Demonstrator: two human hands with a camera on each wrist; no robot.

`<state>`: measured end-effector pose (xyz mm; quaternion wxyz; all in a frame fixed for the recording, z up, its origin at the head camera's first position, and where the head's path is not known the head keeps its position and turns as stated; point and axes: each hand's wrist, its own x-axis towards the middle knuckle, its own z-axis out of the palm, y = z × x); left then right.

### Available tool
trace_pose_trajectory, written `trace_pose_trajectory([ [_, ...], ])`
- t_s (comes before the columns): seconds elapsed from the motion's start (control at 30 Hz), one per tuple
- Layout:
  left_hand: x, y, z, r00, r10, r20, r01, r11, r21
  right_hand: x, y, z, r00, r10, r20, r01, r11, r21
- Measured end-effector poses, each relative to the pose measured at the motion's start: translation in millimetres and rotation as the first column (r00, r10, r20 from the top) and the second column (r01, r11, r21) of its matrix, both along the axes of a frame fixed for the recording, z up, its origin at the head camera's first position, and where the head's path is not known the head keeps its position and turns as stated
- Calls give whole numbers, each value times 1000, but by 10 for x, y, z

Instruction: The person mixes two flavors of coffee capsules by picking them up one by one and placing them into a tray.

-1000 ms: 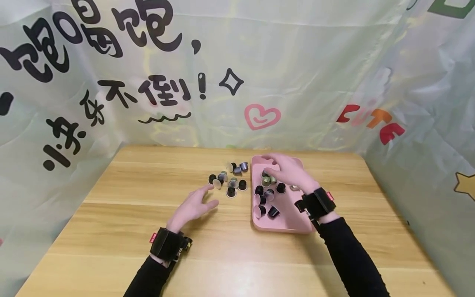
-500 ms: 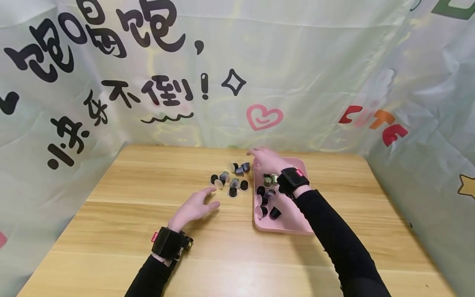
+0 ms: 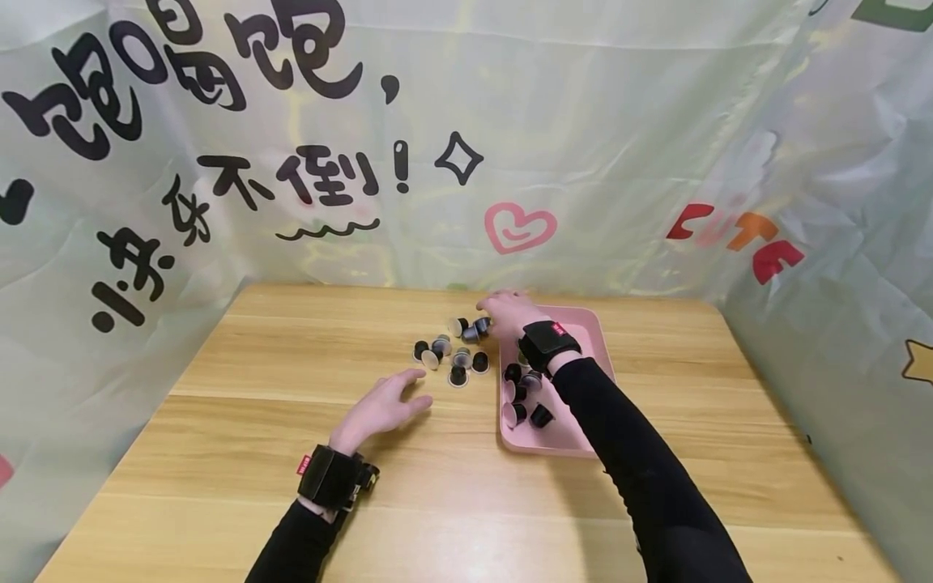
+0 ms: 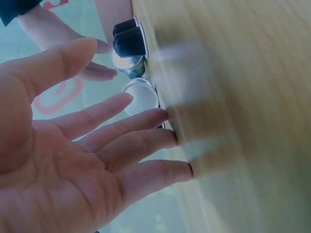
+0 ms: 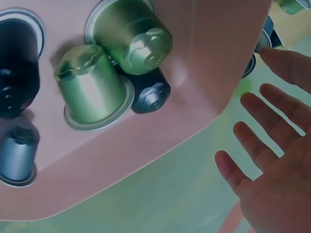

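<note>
My right hand [image 3: 509, 314] reaches over the far left corner of the pink tray [image 3: 586, 324], fingers spread, its fingertips close to blue-purple coffee capsules [image 3: 471, 334] on the table. In the right wrist view its thumb is nearest to those capsules, and nothing is held. My left hand [image 3: 382, 411] rests with loosely straight fingers just short of the loose capsules; in the left wrist view its fingertips [image 4: 183, 171] touch the wood. Several black capsules [image 3: 457, 376] and grey-green ones [image 3: 462, 358] lie in that group. Green capsules [image 5: 92, 90] sit inside the tray, partly hidden by my right wrist in the head view.
Black capsules [image 3: 541, 416] lie in the tray's left part. The wooden table [image 3: 240, 405] extends around both hands. A printed cloth [image 3: 619, 146] hangs behind and at the sides.
My right hand has moved left from above the tray's middle to its far left corner, beside the blue-purple capsules. My left hand has stayed in place.
</note>
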<state>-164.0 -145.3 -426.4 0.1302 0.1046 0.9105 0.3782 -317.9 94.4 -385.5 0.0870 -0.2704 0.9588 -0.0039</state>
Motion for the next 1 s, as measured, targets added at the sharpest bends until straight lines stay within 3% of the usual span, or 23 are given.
trace_pose_trajectory([
  [0.7,2,39,-3,1000,-15,-12,14,1000,-17,50,-125,-102,999,-46,23,44,996,79],
  [1.0,14,39,1,1000,-9,-7,9,1000,-13,70,-180,-132,999,-43,-5,43,995,93],
])
